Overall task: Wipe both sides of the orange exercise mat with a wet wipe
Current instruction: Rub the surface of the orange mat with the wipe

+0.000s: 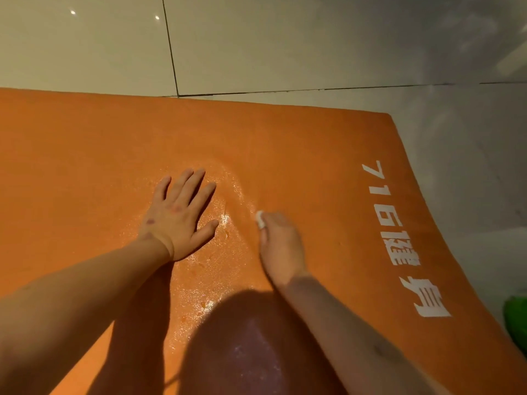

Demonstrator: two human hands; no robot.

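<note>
Mat (85, 155) lies flat on floor (85, 47), wet sheen (231, 192) at centre. Wipe (259, 223) bunched small in right hand (281, 248), fingers curled round it. Left hand (176, 220) flat, fingers spread, pinning mat. Suggest: open wipe wider, overlap strokes, work out toward the dry lettering (399, 240).

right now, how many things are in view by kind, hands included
orange mat: 1
wet wipe: 1
hands: 2, left hand and right hand
green thing at the right edge: 1
total: 5
</note>
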